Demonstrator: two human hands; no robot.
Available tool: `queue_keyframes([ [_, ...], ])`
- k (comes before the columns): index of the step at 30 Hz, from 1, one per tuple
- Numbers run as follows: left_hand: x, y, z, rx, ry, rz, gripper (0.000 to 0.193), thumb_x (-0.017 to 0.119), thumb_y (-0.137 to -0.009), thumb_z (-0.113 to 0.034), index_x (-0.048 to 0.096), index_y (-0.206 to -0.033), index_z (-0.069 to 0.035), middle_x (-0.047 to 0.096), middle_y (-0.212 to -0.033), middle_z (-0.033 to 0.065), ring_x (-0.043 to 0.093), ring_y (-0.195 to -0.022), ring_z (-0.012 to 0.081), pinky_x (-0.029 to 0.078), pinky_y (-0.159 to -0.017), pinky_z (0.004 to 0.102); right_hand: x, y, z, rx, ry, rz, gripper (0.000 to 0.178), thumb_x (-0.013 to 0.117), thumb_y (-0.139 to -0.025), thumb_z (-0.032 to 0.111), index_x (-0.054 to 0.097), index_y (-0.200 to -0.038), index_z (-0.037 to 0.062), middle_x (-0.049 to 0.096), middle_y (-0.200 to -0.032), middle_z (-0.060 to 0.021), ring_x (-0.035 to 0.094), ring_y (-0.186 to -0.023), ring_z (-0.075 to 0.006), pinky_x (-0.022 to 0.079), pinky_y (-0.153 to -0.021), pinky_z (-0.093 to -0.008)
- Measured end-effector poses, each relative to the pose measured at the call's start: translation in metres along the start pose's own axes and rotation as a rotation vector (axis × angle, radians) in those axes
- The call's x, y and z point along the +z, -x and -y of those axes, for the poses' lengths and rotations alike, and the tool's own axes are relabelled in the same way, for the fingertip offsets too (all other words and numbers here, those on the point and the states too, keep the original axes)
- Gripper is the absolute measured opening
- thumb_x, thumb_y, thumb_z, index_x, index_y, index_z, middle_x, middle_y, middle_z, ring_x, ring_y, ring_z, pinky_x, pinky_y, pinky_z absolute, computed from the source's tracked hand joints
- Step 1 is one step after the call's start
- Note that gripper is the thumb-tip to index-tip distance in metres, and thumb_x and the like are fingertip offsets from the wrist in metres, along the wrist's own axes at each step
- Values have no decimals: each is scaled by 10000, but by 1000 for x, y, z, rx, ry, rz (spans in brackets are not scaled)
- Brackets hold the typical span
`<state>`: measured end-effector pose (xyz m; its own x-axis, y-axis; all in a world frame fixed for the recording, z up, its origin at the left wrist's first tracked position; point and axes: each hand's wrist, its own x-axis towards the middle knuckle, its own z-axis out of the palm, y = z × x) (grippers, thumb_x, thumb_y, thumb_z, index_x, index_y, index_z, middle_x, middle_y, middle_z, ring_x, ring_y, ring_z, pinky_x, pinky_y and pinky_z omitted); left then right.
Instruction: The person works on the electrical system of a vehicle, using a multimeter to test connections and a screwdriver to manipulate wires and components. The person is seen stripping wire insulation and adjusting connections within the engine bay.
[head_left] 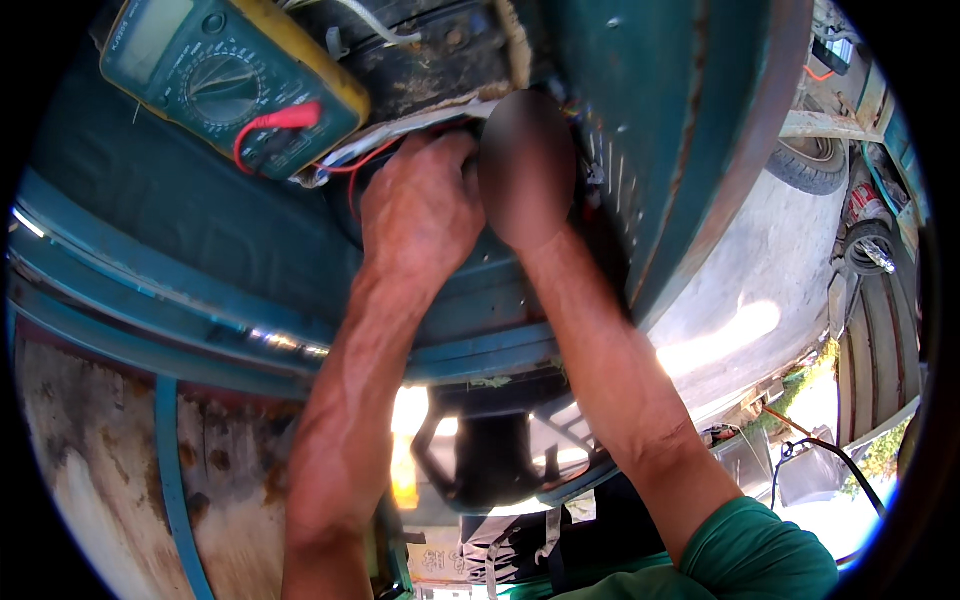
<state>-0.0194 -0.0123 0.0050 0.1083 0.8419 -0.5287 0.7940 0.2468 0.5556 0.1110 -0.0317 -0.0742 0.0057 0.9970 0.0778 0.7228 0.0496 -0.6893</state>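
Both my arms reach into a recess of a teal metal vehicle body [480, 300]. My left hand [420, 205] is closed, knuckles up, beside thin red wires [375, 157] at a white-edged opening. Its fingertips point down into the dark, so whatever they grip is hidden. Close against it on the right is my right hand [525, 180], its fingers smeared by a blurred patch. A green multimeter [225, 90] with a yellow rim lies at the upper left, near my left hand. A red plug [290, 117] with a red lead lies across its lower face.
A rusty-edged teal panel [690, 150] rises to the right of my right forearm. Behind the multimeter, a white cable [375, 22] runs over a dirty dark surface. A tyre [808, 165] and a coiled dark item [870, 245] are on the ground at far right.
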Motion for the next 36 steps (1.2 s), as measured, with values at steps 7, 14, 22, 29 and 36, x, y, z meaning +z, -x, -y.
queue_keyframes([
  [7, 1, -1, 2, 38, -17, -14, 211, 600, -913, -161, 734, -1043, -63, 692, -1079, 232, 666, -979, 449, 537, -866, 523, 4, 6, -3, 23, 56, -20, 44, 641, -868, 75, 618, -883, 40, 607, -855, -171, 602, -816, -386, 484, -712, -475],
  [14, 3, 0, 3, 52, -15, -41, 216, 601, -914, -165, 736, -1048, -63, 692, -1065, 232, 669, -973, 447, 539, -860, 524, 3, 7, 0, 66, 24, -8, 72, 650, -871, 89, 633, -927, 46, 622, -866, -168, 619, -810, -382, 493, -705, -480],
  [22, 3, -2, -1, 13, -39, -5, 220, 635, -885, -144, 745, -1049, -48, 699, -1081, 223, 663, -997, 436, 524, -879, 510, 11, 12, -8, 32, 129, -52, 121, 643, -931, 188, 615, -935, 70, 619, -859, -123, 611, -755, -314, 478, -640, -422],
  [29, 6, -5, 0, 11, -52, 3, 215, 666, -870, -154, 757, -1030, -44, 709, -1063, 211, 666, -1005, 418, 518, -878, 502, 10, 13, -9, 64, 69, -20, 167, 644, -920, 166, 603, -1024, 41, 619, -951, -155, 605, -874, -340, 470, -751, -437],
  [36, 7, -5, -5, -15, -115, 12, 225, 669, -865, -158, 759, -1042, -52, 708, -1086, 205, 670, -1005, 413, 528, -865, 502, 17, 21, -13, 117, 30, -8, 249, 645, -909, 143, 590, -1113, 11, 620, -1042, -187, 600, -992, -365, 463, -862, -452],
])
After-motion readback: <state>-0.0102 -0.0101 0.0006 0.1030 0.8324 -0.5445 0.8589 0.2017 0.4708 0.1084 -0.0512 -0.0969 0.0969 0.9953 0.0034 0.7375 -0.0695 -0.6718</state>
